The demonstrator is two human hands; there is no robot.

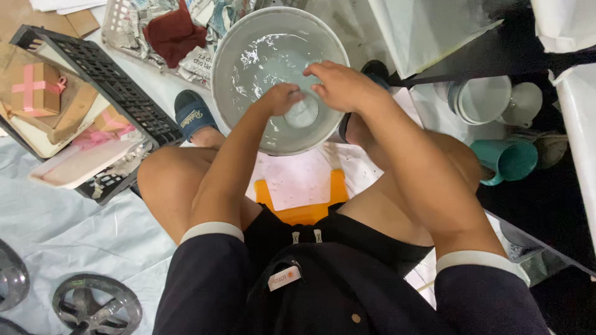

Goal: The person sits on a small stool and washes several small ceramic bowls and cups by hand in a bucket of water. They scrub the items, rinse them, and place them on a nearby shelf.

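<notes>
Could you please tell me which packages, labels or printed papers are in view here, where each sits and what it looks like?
Gift box: far left, square, brown with a pink ribbon cross.
Clothing label: on the dark garment at the waist, small white rectangle with an orange mark.
Newspaper: crumpled in the white basket, left of the grey basin.

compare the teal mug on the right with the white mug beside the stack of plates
The teal mug is blue-green and lies on its side, its mouth facing the camera. The white mug is pale, rests against the stacked white plates and sits farther from the person. The teal one looks larger. Both sit right of the basin, untouched by either hand.
</notes>
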